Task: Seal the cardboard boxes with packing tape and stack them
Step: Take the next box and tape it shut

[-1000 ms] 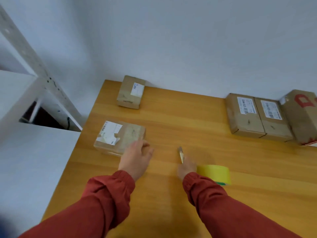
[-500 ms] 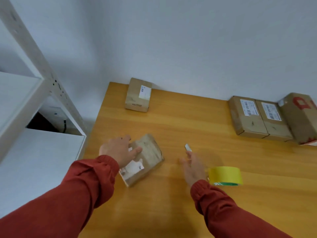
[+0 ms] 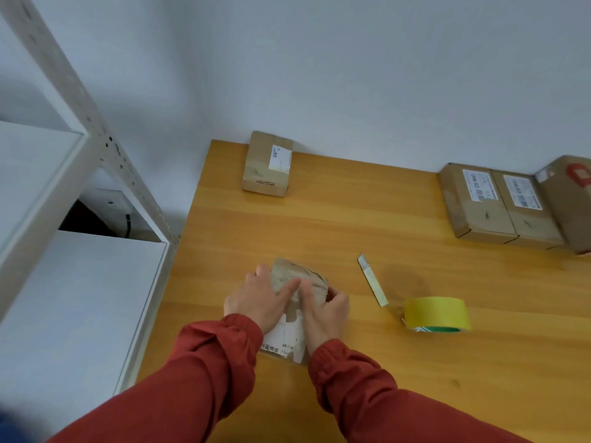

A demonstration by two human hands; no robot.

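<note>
Cardboard box, creased, torn white label, gripped by left hand and right hand.

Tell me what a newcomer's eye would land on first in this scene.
The left hand and right hand both grip a small box at the near left of the table. To its right sits a bright yellow tape roll, with a knife lying between them. More boxes line the wall at far right.
</note>
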